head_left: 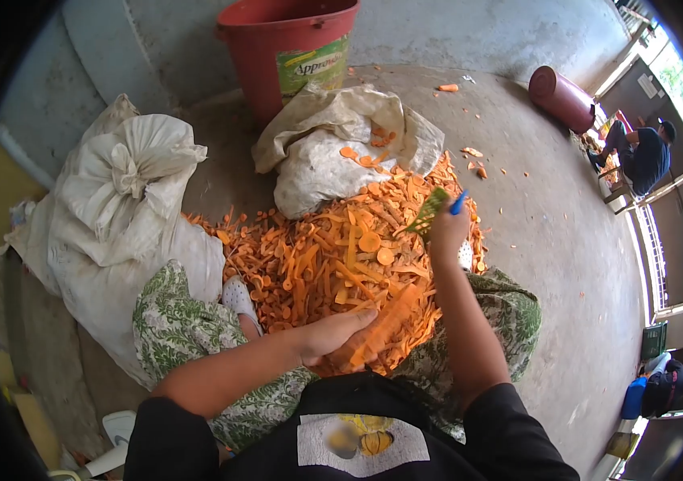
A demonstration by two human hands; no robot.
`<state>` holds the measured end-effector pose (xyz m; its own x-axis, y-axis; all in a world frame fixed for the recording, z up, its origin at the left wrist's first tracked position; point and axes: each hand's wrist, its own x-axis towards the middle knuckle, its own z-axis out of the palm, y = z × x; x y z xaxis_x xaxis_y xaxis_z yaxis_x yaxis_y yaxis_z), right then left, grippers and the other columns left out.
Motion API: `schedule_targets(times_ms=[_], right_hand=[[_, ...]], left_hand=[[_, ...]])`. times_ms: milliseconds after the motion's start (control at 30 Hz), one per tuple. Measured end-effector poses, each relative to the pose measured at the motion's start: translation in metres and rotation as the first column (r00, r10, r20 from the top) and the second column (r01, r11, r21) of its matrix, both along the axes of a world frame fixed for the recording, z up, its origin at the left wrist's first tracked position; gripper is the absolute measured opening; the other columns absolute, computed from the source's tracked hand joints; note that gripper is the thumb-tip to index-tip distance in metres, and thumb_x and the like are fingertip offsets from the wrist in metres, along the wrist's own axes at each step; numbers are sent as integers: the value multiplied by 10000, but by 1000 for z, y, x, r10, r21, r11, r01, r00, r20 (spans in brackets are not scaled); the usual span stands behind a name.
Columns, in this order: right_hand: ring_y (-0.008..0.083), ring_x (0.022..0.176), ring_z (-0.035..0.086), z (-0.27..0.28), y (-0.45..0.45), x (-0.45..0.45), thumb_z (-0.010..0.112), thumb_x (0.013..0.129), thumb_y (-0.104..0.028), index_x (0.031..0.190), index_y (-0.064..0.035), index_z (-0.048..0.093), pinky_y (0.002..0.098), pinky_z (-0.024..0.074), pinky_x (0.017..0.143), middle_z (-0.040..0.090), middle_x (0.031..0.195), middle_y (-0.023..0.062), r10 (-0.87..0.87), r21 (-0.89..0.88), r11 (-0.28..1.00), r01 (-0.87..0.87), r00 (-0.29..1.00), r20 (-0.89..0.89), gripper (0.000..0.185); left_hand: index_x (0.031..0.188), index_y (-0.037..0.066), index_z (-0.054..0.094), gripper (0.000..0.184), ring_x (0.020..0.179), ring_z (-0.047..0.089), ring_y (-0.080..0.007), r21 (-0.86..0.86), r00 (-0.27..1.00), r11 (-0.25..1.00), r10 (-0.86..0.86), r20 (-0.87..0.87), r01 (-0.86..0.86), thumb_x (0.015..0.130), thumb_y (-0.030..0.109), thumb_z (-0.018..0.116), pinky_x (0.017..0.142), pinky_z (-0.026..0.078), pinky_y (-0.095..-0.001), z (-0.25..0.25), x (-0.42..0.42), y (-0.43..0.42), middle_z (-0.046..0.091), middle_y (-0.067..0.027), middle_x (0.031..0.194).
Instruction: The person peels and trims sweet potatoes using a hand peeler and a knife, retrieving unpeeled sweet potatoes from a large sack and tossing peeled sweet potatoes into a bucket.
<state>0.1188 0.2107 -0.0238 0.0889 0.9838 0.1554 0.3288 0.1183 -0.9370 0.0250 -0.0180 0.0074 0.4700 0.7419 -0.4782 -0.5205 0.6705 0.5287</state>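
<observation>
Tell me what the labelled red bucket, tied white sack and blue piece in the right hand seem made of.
Labelled red bucket: probably plastic, slight sheen, thick rim. Tied white sack: likely woven plastic, matte, crisply creased. Blue piece in the right hand: perhaps plastic, from its bright, even colour; finish unclear.

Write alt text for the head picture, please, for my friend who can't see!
A person's left hand holds a large carrot over a heap of orange peelings and slices, while the right hand grips a green-and-blue tool. A tied white sack is at left, a red tub behind the heap, and another person sits at far right.
</observation>
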Motion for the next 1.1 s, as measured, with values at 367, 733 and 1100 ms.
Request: schedule_targets(times_ms=[367, 733, 1100], right_hand=[[131, 448, 352, 39, -118, -23, 487, 881, -225, 696, -17, 436, 311, 320, 433, 408, 491, 65, 396, 47, 917, -396, 918, 8, 284], [124, 481, 362, 26, -92, -31, 476, 880, -256, 698, -15, 480, 297, 317, 469, 411, 516, 23, 361, -126, 930, -345, 920, 152, 302], [103, 489, 432, 21, -51, -21, 451, 889, -225, 740, -7, 532, 279, 353, 459, 482, 554, 5, 190, -157, 966, -207, 975, -119, 277]], left_hand=[[994, 77, 478, 370, 728, 529, -166, -170, 924, 930, 350, 154, -325, 910, 397, 312, 504, 438, -293, -13, -10, 15, 524, -51, 823], [989, 60, 465, 400, 651, 513, -179, -153, 934, 923, 355, -20, -354, 931, 388, 245, 511, 446, -290, -14, -13, 17, 528, -66, 811], [985, 49, 427, 425, 706, 474, -178, -91, 953, 955, 290, 87, -282, 926, 427, 242, 540, 438, -293, -36, -15, 6, 455, -76, 806]])
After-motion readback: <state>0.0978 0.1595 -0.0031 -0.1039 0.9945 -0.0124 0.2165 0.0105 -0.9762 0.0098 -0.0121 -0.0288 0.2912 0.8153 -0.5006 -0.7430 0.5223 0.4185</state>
